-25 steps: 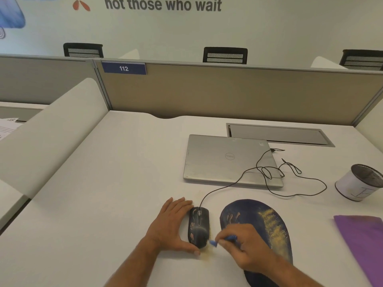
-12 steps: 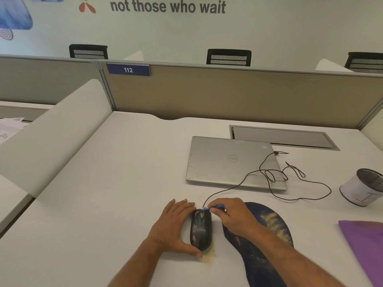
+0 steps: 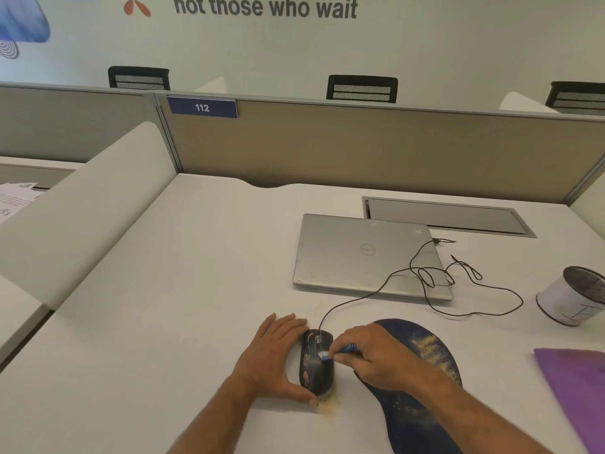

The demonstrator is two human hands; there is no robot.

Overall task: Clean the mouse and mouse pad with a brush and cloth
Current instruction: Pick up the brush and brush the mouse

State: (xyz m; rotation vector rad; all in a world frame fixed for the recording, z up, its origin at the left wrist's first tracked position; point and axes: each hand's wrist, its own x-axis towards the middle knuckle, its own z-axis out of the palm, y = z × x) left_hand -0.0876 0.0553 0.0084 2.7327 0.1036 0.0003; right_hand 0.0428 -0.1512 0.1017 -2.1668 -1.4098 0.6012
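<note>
A black mouse [image 3: 316,363] sits just left of a dark mouse pad [image 3: 422,381]. The left hand [image 3: 273,357] braces its left side, fingers straight; the right hand [image 3: 373,357] pinches a blue brush [image 3: 337,352] against its top.

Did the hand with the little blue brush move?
Yes. The right hand with the blue brush pulled back from the mouse's front cord end to its middle.

Black patterned mouse [image 3: 316,363], purple cloth [image 3: 577,385]
</note>
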